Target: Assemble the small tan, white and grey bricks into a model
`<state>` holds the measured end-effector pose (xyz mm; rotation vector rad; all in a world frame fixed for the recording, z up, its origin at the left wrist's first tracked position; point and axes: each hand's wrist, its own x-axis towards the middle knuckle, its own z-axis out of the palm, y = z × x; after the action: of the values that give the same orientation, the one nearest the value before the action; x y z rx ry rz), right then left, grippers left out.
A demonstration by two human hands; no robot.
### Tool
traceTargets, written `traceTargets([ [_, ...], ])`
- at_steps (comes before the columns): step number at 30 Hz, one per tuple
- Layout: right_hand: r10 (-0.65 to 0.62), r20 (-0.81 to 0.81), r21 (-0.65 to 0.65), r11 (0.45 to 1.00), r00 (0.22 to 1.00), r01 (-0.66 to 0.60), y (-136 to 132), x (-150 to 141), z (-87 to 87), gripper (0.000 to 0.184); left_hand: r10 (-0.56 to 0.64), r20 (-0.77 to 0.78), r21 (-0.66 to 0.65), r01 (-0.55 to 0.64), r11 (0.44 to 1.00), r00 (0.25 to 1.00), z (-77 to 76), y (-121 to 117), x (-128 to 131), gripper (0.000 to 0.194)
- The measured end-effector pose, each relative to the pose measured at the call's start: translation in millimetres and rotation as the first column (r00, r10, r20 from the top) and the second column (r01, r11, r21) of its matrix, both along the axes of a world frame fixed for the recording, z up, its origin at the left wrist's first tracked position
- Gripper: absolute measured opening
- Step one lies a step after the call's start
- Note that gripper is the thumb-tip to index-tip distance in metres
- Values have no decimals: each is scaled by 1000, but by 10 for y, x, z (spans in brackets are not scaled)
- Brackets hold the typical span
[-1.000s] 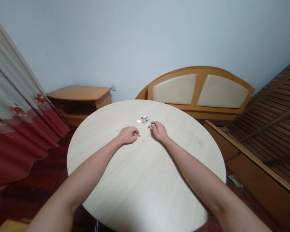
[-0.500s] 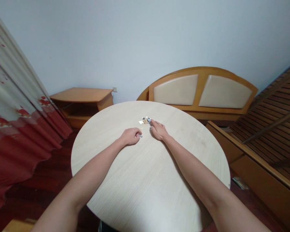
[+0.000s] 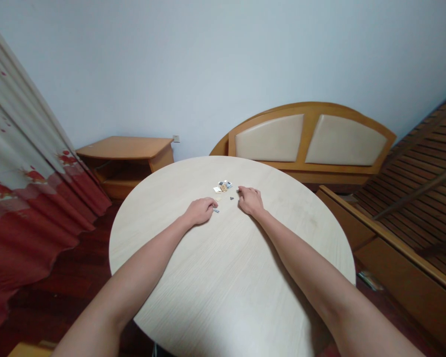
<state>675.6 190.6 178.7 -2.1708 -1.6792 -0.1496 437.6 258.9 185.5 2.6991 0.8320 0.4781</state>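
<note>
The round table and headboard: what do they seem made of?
The round table looks like matt pale laminate or veneer, finely streaked. The headboard frame looks like varnished wood, glossy orange; its cream padded panels seem faux leather, smooth and softly sheened.

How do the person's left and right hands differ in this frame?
The left hand sits lower in the view than the right hand. The left hand is at a small grey piece, while the right hand stands apart from a small dark piece. Both are bare, palm down and curled on the round pale table.
</note>
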Motion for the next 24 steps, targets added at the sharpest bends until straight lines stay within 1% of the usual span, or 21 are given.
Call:
traceTargets([
  [3,-71,73,-21,997,995,73,-120,100,20,44,0,2,-10,0,1000,1000,-21,14,8,35],
  [6,-105,78,-2,994,991,105,-218,187,8,43,28,-11,-17,-29,999,1000,-22,6,15,35],
  [10,-33,63,-25,999,997,35,-265,223,-3,39,56,-22,-12,-57,998,998,1,-26,14,35],
  [15,87,14,-36,996,996,-87,-223,222,-7,40,64,-15,-10,-65,998,998,13,-36,9,36],
  [18,119,-30,21,993,992,-118,-182,230,-42,42,60,-2,-9,-60,998,998,11,-36,11,36],
  [21,162,-96,133,980,982,-149,-153,199,-80,43,65,32,2,-65,998,997,19,-58,20,33],
  [23,252,-141,231,949,957,-216,-150,127,-89,43,59,74,30,-61,998,996,28,-83,29,30],
  [24,315,-157,282,923,936,-263,-154,74,-86,42,52,97,48,-57,997,994,32,-95,33,29],
])
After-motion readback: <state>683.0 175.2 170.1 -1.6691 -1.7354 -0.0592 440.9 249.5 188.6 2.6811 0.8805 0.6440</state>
